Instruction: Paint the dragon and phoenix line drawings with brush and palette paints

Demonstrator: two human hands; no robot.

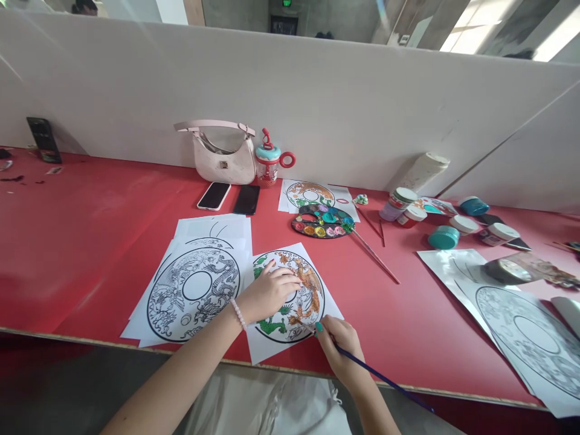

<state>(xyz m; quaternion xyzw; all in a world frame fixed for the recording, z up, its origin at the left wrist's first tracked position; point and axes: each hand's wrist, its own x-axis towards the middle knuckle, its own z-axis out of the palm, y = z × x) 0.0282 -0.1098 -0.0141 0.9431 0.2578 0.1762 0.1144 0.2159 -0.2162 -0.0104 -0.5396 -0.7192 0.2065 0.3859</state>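
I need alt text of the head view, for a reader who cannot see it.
A person's right hand has a blue brush in its grip, over a partly coloured drawing; the left hand rests on it. Beyond, on the red table, lies a paint palette, with uncoloured drawings at left and paint jars at right.

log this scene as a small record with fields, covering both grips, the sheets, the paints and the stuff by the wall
left grip: open, palm down on the painted sheet
right grip: closed around a blue brush, tip end over that sheet
painted sheet: ring design, partly orange and green
uncoloured sheets: overlapping, left of the painted sheet
palette: many colours, beyond the painted sheet
paint jars: several, on the right
by the wall: pale handbag, cup with red handle
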